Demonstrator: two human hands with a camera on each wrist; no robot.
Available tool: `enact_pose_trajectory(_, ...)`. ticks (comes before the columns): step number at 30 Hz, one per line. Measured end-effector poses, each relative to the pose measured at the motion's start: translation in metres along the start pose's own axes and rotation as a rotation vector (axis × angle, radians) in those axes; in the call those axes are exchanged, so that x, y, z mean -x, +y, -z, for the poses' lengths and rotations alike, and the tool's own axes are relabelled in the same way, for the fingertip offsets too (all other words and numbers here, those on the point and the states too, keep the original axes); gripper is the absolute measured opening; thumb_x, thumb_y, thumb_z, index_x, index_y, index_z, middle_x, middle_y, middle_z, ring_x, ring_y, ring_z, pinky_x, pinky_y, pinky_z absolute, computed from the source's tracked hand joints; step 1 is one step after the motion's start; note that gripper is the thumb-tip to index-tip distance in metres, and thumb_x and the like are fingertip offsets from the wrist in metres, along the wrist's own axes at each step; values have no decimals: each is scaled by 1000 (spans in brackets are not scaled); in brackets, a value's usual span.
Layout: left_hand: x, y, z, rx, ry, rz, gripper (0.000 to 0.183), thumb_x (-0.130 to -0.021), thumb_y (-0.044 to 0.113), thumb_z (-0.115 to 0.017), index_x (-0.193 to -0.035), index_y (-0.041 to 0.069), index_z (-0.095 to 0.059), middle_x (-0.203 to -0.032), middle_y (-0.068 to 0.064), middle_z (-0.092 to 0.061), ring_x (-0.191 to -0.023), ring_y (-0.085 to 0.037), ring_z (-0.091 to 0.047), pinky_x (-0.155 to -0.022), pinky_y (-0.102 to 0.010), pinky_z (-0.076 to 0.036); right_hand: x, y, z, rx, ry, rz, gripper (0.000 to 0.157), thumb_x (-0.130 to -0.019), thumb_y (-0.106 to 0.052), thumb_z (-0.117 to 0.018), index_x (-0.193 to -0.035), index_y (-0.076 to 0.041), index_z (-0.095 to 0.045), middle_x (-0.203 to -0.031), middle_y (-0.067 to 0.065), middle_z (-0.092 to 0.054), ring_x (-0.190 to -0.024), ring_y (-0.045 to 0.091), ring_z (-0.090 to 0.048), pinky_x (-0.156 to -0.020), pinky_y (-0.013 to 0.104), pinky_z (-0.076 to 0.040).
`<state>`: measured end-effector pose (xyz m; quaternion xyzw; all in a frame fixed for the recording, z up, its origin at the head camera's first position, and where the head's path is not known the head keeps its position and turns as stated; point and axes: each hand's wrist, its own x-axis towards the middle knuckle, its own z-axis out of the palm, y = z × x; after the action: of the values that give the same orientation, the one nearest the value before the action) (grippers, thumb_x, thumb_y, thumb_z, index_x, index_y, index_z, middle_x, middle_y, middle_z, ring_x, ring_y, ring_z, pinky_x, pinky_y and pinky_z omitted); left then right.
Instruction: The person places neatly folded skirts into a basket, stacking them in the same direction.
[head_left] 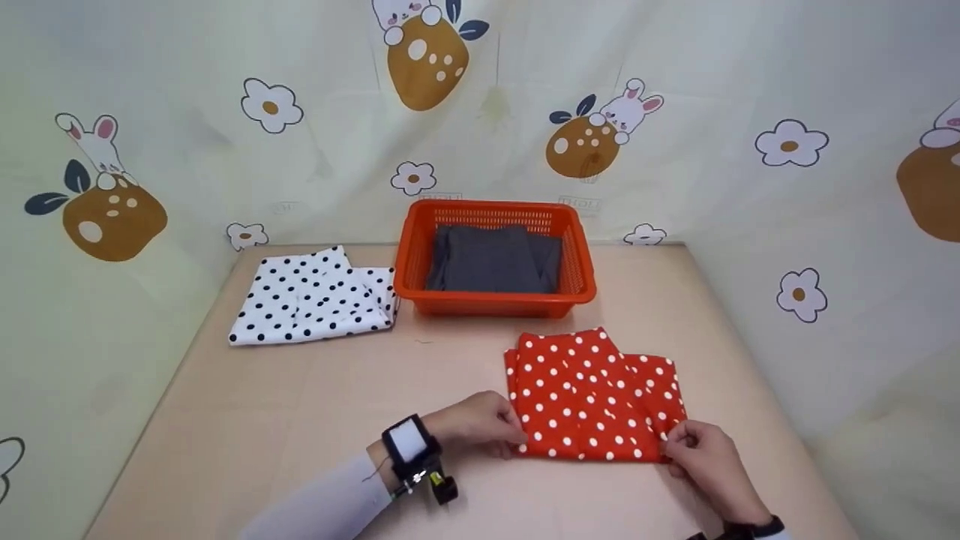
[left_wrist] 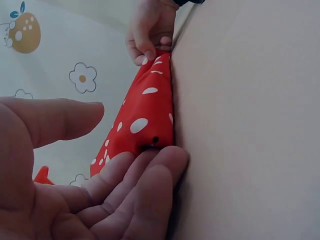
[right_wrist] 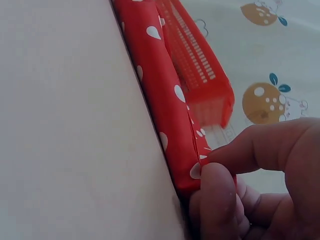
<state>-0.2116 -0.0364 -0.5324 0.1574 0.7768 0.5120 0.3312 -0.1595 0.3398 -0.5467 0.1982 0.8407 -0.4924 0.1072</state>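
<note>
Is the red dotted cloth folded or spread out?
Folded: the red dotted cloth lies in stacked layers, its doubled edge visible at the right hand.

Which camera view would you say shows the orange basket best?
The head view: the whole basket shows, with a grey cloth inside. The right wrist view catches only one slatted side behind the red cloth; the left wrist view shows at most a corner.
</note>
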Motion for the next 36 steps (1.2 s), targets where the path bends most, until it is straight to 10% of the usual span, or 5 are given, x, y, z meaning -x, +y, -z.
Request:
enact_pose_trajectory(15,62,-46,55,124,97,96,18,-98,23,-76,-95,5,-76,-85,-3,-76,-70,-13,-73,-67,-23,-61,24,-39,-72,54,-184,187,12,-97,-13,-71,-101,-3,-67,-84,9,-67,-68,20,-66,-65,27,-58)
enact_pose_trajectory(23,77,-55,68,90,257,116,24,-99,27,-75,-87,7,-70,-75,-3,-72,-62,-12,-68,-56,-21,-55,30,-48,-100,78,-206,355,17,-94,-14,-76,-105,-3,-68,-91,6,-68,-76,18,-67,-63,23,-56)
enact_pose_trajectory(32,81,-56,75,76,312,107,28,-98,34,-75,-91,7,-70,-79,-5,-75,-66,-15,-71,-57,-24,-56,30,-50,-99,39,-202,361,20,-95,-14,-74,-110,-2,-70,-89,6,-68,-71,18,-66,-59,22,-54)
enact_pose_trajectory(36,83,-55,76,75,372,116,25,-98,30,-75,-96,6,-68,-86,-8,-75,-71,-18,-71,-62,-28,-60,34,-56,-87,97,-46,350,14,-95,-14,-75,-106,-6,-75,-91,4,-71,-73,16,-64,-62,22,-52)
